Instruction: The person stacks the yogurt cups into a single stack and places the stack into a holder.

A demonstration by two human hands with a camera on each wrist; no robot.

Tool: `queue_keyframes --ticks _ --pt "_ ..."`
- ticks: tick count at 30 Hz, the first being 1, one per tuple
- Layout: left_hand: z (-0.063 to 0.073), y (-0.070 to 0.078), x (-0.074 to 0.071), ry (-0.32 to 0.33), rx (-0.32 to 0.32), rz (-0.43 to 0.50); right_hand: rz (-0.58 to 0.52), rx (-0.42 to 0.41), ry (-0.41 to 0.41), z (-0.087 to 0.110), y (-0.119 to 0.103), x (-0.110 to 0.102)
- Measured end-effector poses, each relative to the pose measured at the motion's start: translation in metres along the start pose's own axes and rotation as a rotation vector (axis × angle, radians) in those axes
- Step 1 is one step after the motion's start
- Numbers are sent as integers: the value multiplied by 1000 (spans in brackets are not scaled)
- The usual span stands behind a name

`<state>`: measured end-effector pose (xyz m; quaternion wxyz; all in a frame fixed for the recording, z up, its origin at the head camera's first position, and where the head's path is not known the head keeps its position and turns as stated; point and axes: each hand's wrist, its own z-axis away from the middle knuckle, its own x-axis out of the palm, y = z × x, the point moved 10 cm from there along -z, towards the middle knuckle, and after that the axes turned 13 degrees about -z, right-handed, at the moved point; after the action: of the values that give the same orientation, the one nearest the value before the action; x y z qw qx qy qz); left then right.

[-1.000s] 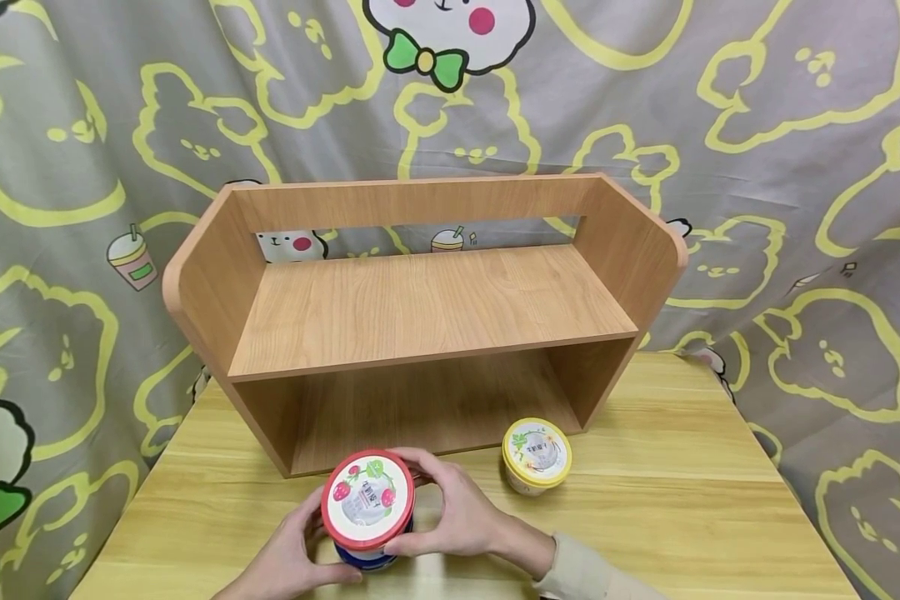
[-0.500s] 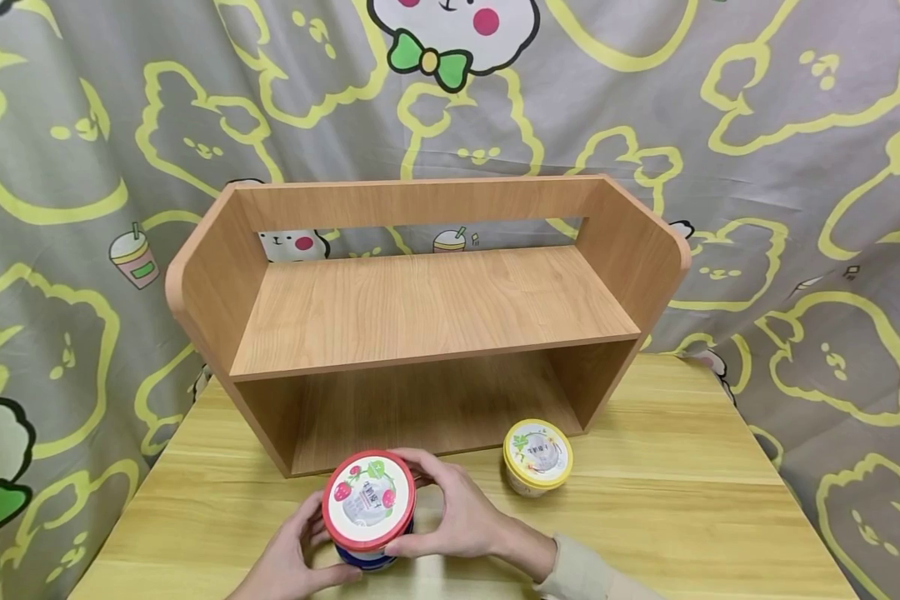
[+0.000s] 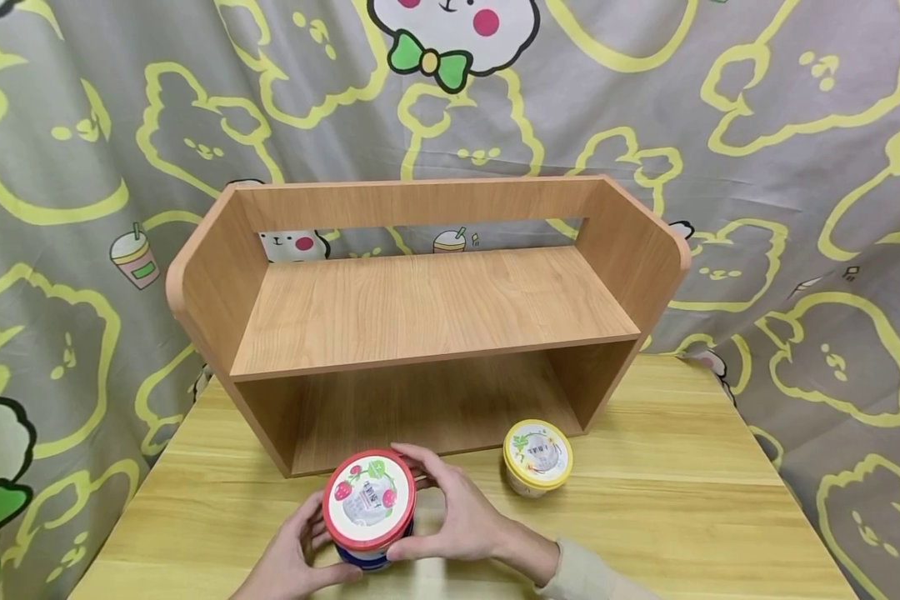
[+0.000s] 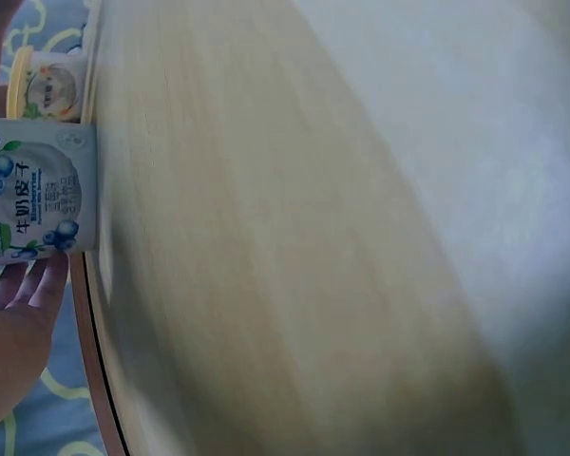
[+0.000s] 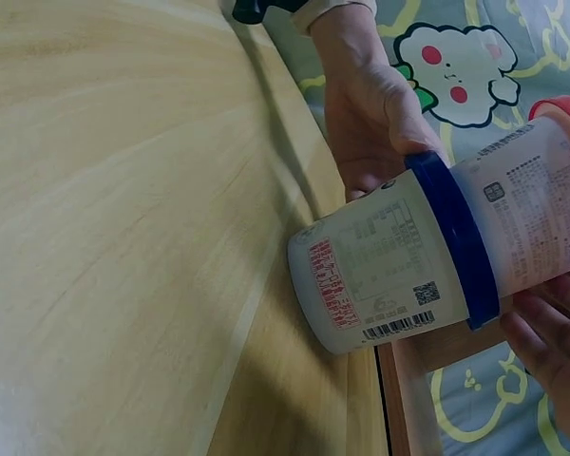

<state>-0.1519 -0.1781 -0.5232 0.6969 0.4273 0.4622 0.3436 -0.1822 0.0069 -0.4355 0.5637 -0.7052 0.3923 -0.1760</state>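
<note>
Steadying a stack seems to be the step in hand: the red-lidded tub (image 3: 367, 500) stands upright on the blue lid (image 5: 453, 242) of the blue-lidded tub (image 5: 380, 266), on the desk (image 3: 645, 467) in front of the left part of the shelf (image 3: 435, 304). The left hand (image 3: 288, 550) curls thumb and fingers round the blue-lidded tub; the right hand (image 3: 461, 521) pinches the red-lidded tub low down. To do this well, brace the bottom one so it cannot slide, centre the upper base within the rim, then loosen both grips evenly. The yellow-lidded tub (image 3: 537, 455) stands before the shelf's right end.
</note>
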Motion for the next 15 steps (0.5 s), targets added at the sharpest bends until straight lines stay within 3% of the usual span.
queue_keyframes --ticks 6,15 --pt "1 1 0 10 26 -8 2 -56 9 8 -11 -9" --pt "-1 -4 -2 14 -40 -9 89 -178 75 28 -38 -43"
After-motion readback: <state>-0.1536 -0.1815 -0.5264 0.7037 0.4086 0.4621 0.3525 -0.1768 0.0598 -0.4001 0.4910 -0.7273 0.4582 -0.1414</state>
